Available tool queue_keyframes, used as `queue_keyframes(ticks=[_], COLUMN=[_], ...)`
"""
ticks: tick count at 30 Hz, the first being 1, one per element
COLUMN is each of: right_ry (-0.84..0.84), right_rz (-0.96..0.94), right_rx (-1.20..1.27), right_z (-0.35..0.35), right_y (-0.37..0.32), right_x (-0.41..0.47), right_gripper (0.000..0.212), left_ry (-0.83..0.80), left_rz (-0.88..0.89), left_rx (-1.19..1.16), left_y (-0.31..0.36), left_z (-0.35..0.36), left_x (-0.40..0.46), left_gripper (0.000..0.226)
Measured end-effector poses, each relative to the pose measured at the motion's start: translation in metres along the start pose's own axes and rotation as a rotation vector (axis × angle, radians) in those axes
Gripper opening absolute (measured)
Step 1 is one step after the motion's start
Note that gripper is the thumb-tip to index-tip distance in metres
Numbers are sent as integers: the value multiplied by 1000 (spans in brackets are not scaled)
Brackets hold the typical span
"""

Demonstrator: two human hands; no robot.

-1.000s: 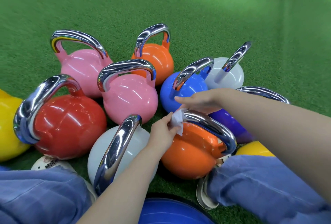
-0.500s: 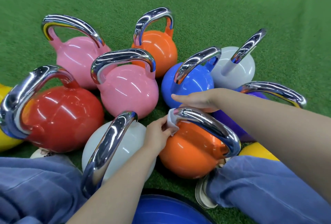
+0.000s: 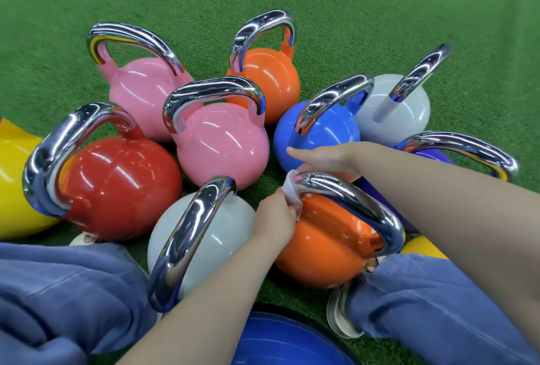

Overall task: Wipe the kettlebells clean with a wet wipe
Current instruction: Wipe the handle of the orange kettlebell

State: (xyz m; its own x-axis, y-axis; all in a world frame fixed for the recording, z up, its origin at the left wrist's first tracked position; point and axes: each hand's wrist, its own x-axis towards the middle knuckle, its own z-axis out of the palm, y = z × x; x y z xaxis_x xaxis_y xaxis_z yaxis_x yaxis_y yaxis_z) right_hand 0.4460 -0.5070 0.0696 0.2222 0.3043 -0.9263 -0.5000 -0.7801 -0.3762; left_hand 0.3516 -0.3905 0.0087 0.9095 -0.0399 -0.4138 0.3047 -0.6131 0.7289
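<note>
An orange kettlebell (image 3: 327,247) with a chrome handle (image 3: 359,207) stands on the turf between my knees. My left hand (image 3: 274,218) grips a white wet wipe (image 3: 292,192) and presses it against the left end of that handle, where it bends down to the body. My right hand (image 3: 324,158) lies over the far side of the same handle end, fingers pointing left, thumb against the chrome. Most of the wipe is hidden in my left hand.
Several more kettlebells crowd round on green turf: white (image 3: 204,233), red (image 3: 122,186), two pink (image 3: 222,145), a far orange one (image 3: 266,78), blue (image 3: 321,131), purple and yellow at the edges. A blue dome (image 3: 286,344) lies near my blue-trousered legs (image 3: 58,291).
My left hand has worked the wipe a little round the handle's bend. My right hand has stayed on the handle. The view has shifted slightly.
</note>
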Motion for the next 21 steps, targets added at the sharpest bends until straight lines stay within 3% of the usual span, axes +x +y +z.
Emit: queue_keyframes(ticks=[2,5,11,21], right_ry=[-2,-53,12,-40], right_rz=[-30,-56,-21,55], right_rx=[9,-16,-10,-115], right_z=[-2,-4,-3,-10], right_y=[5,11,10,-8], right_x=[-5,-12,-22,-10], right_gripper=[76,79,69,77], left_ry=[46,90,76,-10], left_rz=[14,-64,-274,-132], left_rx=[-70,-389,-796,-461], left_y=[10,23,41,24], left_z=[0,0,7,7], left_x=[-10,-21,-30,-30], left_gripper=[21,44,23,20])
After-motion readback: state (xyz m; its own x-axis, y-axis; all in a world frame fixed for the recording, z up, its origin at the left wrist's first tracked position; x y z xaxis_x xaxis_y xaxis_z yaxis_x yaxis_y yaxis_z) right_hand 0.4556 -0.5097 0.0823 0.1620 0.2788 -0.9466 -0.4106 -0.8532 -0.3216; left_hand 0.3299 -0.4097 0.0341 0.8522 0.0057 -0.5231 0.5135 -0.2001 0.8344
